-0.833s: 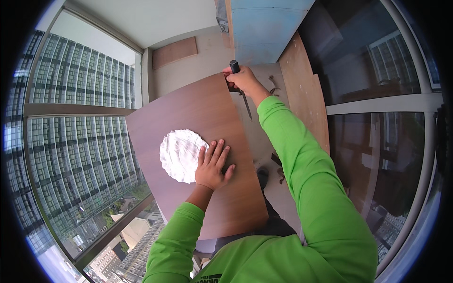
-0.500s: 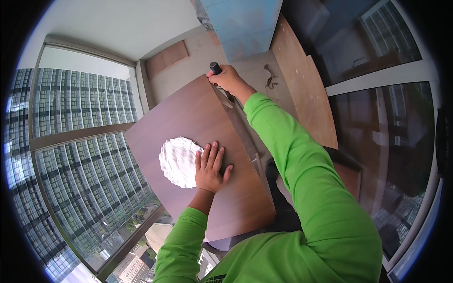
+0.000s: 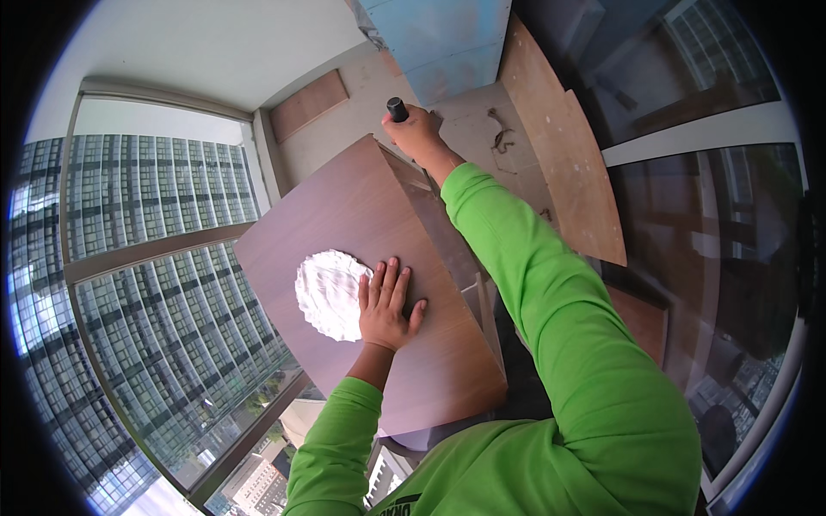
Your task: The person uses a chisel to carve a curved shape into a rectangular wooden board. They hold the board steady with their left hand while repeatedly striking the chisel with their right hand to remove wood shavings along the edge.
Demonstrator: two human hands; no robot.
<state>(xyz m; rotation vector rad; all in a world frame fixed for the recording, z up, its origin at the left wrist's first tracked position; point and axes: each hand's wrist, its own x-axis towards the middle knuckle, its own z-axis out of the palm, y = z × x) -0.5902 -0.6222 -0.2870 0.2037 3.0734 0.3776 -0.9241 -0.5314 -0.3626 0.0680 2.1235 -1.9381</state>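
My left hand (image 3: 387, 303) lies flat with fingers spread on a brown wood-grain board (image 3: 413, 361). Its fingertips touch the right edge of a round white patch (image 3: 331, 297), which has a wrinkled, paste-like surface. At the board's far corner, my right hand (image 3: 416, 132) is closed around a tool with a thick black handle (image 3: 397, 109). The handle's end points up out of the fist. What the tool's lower part looks like is hidden by the hand and forearm.
Tall windows (image 3: 163, 249) run along the left. A blue panel (image 3: 447, 43) stands at the far side, with a long wooden sheet (image 3: 559, 146) leaning to its right. A reddish board (image 3: 308, 105) is by the far wall. Dark glass doors (image 3: 705, 258) line the right side.
My right hand has lifted slightly away from the board's far corner with the black-handled tool. My left hand stays pressed in the same place on the board.
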